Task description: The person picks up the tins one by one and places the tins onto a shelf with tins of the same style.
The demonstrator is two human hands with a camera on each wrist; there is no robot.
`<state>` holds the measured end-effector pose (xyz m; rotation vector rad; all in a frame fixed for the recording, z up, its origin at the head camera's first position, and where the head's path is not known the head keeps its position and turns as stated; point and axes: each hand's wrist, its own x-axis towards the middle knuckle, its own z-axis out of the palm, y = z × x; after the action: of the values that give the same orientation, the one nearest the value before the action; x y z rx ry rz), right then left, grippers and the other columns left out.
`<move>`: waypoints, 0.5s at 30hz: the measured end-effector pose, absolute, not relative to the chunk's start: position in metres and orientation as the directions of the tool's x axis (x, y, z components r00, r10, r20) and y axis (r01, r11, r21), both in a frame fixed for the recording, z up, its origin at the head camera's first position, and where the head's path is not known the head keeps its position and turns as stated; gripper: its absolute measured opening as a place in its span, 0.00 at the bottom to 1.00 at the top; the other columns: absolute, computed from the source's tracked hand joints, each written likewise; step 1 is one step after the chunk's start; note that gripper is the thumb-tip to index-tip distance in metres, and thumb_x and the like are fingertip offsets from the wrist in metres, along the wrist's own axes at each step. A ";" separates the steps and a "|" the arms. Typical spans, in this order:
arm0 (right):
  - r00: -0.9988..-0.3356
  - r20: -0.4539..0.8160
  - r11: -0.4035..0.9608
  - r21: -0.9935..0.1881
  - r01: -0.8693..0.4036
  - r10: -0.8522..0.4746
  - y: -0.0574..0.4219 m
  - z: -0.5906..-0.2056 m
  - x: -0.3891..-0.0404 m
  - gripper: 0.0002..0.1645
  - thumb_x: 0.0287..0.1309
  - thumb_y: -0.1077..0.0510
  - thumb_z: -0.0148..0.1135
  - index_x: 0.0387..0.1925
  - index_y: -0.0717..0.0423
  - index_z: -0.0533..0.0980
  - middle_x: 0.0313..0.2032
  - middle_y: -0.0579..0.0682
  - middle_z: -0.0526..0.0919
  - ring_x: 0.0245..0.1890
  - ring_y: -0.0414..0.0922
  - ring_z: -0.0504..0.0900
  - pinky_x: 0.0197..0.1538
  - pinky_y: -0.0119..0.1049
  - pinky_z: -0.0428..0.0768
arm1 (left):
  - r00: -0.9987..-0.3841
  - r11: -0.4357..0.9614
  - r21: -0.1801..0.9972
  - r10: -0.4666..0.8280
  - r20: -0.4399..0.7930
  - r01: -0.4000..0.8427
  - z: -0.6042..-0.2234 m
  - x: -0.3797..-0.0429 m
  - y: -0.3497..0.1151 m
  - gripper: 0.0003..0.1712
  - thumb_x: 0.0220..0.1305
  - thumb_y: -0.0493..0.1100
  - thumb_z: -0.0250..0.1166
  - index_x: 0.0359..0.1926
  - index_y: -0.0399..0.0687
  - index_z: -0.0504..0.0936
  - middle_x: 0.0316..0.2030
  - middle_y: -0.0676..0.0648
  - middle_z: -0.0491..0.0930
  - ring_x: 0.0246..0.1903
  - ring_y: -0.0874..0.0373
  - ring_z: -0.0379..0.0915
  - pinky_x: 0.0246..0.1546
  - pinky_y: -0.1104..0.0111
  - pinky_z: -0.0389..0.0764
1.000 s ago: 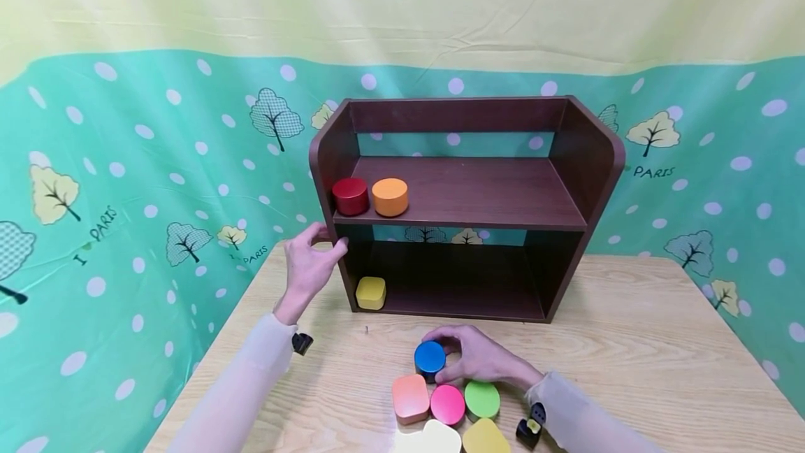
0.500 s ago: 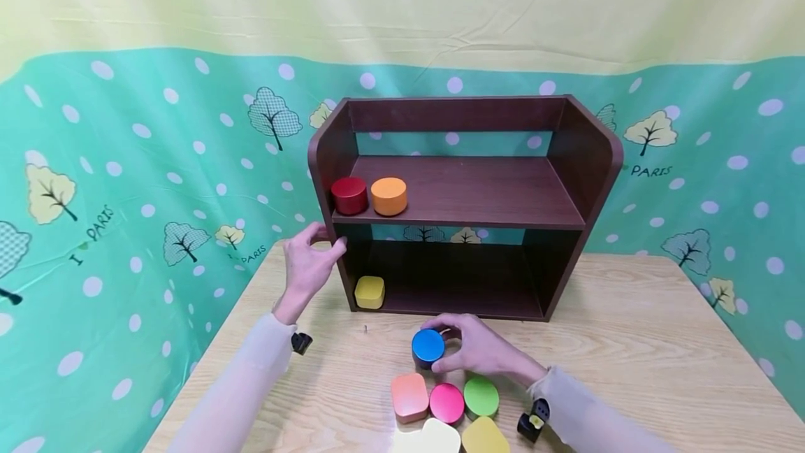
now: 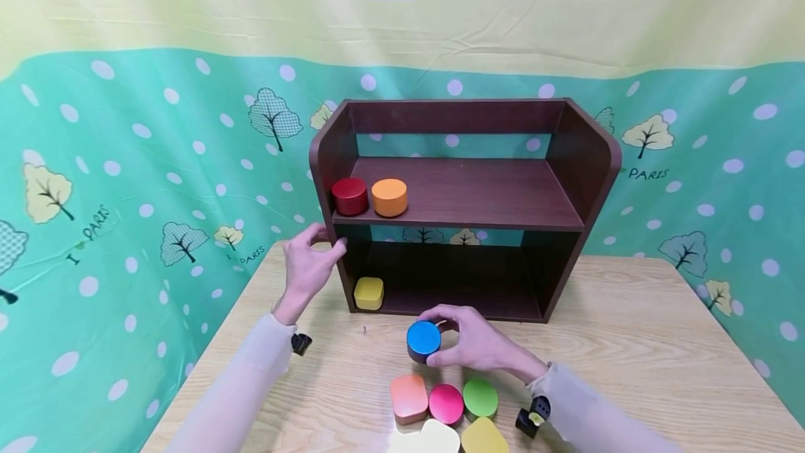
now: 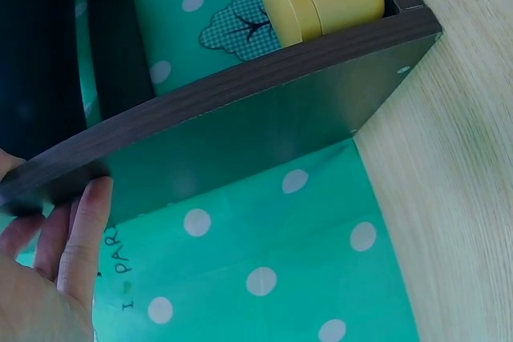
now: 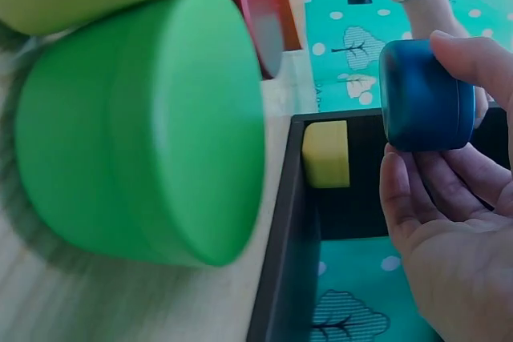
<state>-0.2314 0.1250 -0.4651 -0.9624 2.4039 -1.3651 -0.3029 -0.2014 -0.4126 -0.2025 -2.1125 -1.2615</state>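
My right hand (image 3: 474,340) holds a blue round tin (image 3: 423,340) between thumb and fingers, lifted over the table in front of the shelf. In the right wrist view the tin (image 5: 425,95) lies on its side to the camera, a lid seam visible. With the thumb inside and the fingers outside, my left hand (image 3: 309,261) grips the left side panel of the dark brown two-tier shelf (image 3: 465,227). A red round tin (image 3: 350,196) and an orange one (image 3: 390,198) stand on its upper tier, at the left. In the lower left corner sits a yellow square tin (image 3: 369,293).
Near the table's front lie a salmon square tin (image 3: 409,398), a pink round tin (image 3: 446,404), a green round tin (image 3: 481,398), a white tin (image 3: 440,437) and a yellow tin (image 3: 484,437). A patterned cloth (image 3: 126,159) hangs around the table (image 3: 660,355).
My right hand has lifted the blue tin away from the other tins and moved it forward, slightly left, toward the shelf. The left hand stays on the side panel.
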 end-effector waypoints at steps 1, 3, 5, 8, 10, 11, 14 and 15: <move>-0.758 0.143 0.349 -0.823 -0.448 -0.636 0.125 -0.463 -0.232 0.34 0.55 0.50 0.82 0.64 0.50 0.82 0.56 0.47 0.90 0.57 0.44 0.83 0.65 0.49 0.82 | -0.770 0.523 0.727 -0.192 0.609 0.445 -0.413 -0.303 -0.201 0.11 0.59 0.35 0.77 0.43 0.34 0.90 0.39 0.34 0.93 0.42 0.38 0.90 0.52 0.58 0.84; -0.751 0.164 0.340 -0.815 -0.468 -0.640 0.125 -0.458 -0.233 0.34 0.55 0.50 0.82 0.63 0.52 0.82 0.56 0.48 0.90 0.56 0.42 0.83 0.64 0.45 0.83 | -0.771 0.521 0.727 -0.188 0.609 0.448 -0.413 -0.303 -0.200 0.12 0.59 0.35 0.77 0.42 0.33 0.90 0.39 0.34 0.93 0.42 0.38 0.90 0.51 0.62 0.84; -0.744 0.183 0.333 -0.808 -0.486 -0.642 0.125 -0.453 -0.234 0.35 0.55 0.50 0.82 0.63 0.52 0.82 0.56 0.48 0.90 0.55 0.40 0.83 0.64 0.43 0.83 | -0.773 0.519 0.729 -0.186 0.606 0.446 -0.413 -0.303 -0.201 0.11 0.59 0.35 0.77 0.42 0.34 0.90 0.39 0.34 0.93 0.42 0.39 0.90 0.51 0.63 0.83; -0.740 0.203 0.329 -0.798 -0.504 -0.641 0.125 -0.444 -0.235 0.35 0.56 0.50 0.82 0.64 0.52 0.82 0.56 0.48 0.90 0.56 0.40 0.83 0.66 0.47 0.82 | -0.778 0.515 0.733 -0.184 0.601 0.444 -0.413 -0.302 -0.201 0.10 0.59 0.35 0.77 0.42 0.36 0.90 0.39 0.34 0.93 0.42 0.38 0.89 0.53 0.55 0.84; -0.732 0.220 0.322 -0.791 -0.521 -0.645 0.124 -0.438 -0.237 0.35 0.57 0.51 0.82 0.64 0.52 0.82 0.56 0.49 0.90 0.57 0.41 0.84 0.66 0.48 0.83 | -0.778 0.513 0.734 -0.184 0.601 0.445 -0.414 -0.302 -0.202 0.10 0.60 0.35 0.77 0.42 0.36 0.90 0.39 0.34 0.93 0.42 0.38 0.89 0.54 0.46 0.84; -0.730 0.225 0.320 -0.788 -0.526 -0.645 0.124 -0.434 -0.238 0.34 0.57 0.51 0.82 0.65 0.52 0.81 0.57 0.49 0.89 0.57 0.42 0.84 0.67 0.46 0.84 | -0.778 0.514 0.734 -0.185 0.601 0.444 -0.414 -0.302 -0.202 0.10 0.60 0.36 0.76 0.42 0.36 0.90 0.39 0.34 0.93 0.42 0.38 0.89 0.54 0.48 0.85; -0.718 0.254 0.301 -0.781 -0.548 -0.648 0.125 -0.422 -0.241 0.33 0.59 0.53 0.81 0.65 0.55 0.81 0.56 0.53 0.89 0.56 0.44 0.85 0.65 0.39 0.85 | -0.773 0.518 0.729 -0.186 0.607 0.448 -0.413 -0.302 -0.202 0.10 0.60 0.36 0.76 0.42 0.36 0.90 0.39 0.34 0.93 0.42 0.38 0.89 0.53 0.54 0.85; -0.716 0.261 0.293 -0.782 -0.550 -0.647 0.125 -0.418 -0.242 0.33 0.59 0.54 0.81 0.65 0.55 0.81 0.56 0.53 0.89 0.56 0.45 0.85 0.64 0.37 0.85 | -0.771 0.520 0.727 -0.186 0.608 0.448 -0.413 -0.302 -0.202 0.10 0.60 0.36 0.76 0.42 0.37 0.91 0.39 0.35 0.93 0.42 0.39 0.89 0.52 0.58 0.84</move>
<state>-0.2418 0.1249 -0.4181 -1.1349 2.4400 -1.4074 -0.3022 -0.2016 -0.4127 -0.2119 -2.1144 -1.2644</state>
